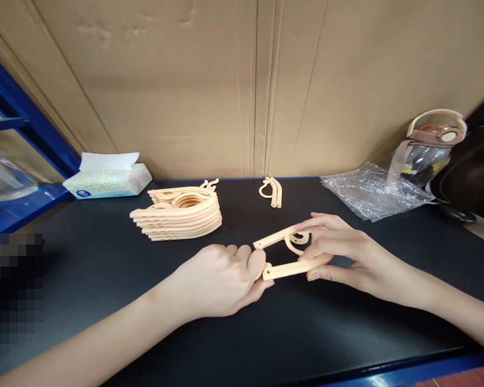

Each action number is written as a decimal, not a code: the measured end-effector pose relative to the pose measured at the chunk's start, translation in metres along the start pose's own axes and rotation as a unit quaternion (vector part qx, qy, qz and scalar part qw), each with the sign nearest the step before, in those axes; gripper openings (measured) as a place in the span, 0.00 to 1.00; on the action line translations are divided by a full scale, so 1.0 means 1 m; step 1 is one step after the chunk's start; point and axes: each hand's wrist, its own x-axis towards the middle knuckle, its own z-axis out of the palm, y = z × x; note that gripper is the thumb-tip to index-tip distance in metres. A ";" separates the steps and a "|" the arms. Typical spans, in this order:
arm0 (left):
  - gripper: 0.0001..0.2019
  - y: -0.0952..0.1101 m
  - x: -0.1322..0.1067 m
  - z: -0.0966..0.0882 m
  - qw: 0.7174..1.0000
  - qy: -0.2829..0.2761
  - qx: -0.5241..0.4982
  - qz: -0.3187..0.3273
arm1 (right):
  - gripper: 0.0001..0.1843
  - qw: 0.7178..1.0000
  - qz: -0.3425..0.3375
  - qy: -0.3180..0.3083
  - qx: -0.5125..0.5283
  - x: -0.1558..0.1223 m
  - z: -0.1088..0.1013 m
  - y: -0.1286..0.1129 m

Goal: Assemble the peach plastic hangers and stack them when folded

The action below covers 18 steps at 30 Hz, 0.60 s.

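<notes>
Between my two hands is a cream plastic folding hanger [294,267], its two arms spread apart with a curved piece between them. My right hand [347,250] grips the arms near their right ends, fingers over the top and thumb below. At the left end of the hanger, my left hand [229,279] is closed around a part that its fingers mostly hide. A neat stack of matching folded hangers [181,215] lies beyond my left hand. Farther back, a smaller cream piece with a hook and two short arms [275,192] rests on the black table [242,349].
A tissue pack [108,180] sits at the back left beside a blue metal frame [44,140]. Crumpled clear plastic [371,191] and a drink bottle with a handle [427,150] are at the back right, near a dark object. A cardboard wall [185,97] closes off the back.
</notes>
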 end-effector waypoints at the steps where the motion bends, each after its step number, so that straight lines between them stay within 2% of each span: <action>1: 0.12 0.001 0.000 0.000 1.000 -0.003 -0.005 0.001 | 0.05 1.000 0.004 -0.004 0.001 0.001 0.000 -0.001; 5: 0.11 0.001 0.002 0.000 0.998 -0.032 -0.049 -0.001 | 0.05 1.000 0.010 -0.012 -0.003 0.001 0.000 -0.002; 11: 0.11 -0.003 0.004 0.000 0.977 -0.051 -0.205 -0.036 | 0.05 1.000 -0.010 -0.008 -0.020 -0.001 0.001 0.003; 18: 0.11 -0.005 0.002 0.001 0.970 -0.040 -0.234 -0.055 | 0.06 1.000 0.001 0.006 0.011 -0.003 -0.001 0.004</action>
